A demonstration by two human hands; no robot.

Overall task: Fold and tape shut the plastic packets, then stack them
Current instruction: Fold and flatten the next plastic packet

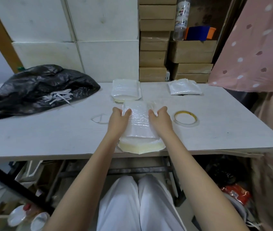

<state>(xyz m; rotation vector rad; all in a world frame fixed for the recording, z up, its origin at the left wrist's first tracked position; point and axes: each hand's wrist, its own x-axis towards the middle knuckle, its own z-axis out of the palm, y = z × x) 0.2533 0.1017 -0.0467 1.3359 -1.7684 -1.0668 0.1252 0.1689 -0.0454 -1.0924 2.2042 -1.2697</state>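
Your left hand [118, 118] grasps the left edge of the top plastic packet [138, 121], thumb over the edge, and your right hand [160, 118] grasps its right edge in the same manner, next to a loose clear flap. The packet lies on a pile of packets [140, 146] at the near edge of the table [49, 130], directly in front of you. A roll of tape [186, 118] lies just right of your right hand, a second pile [126, 91] and a third pile [184, 87] sit farther back, and a black bag [37, 87] rests at far left.
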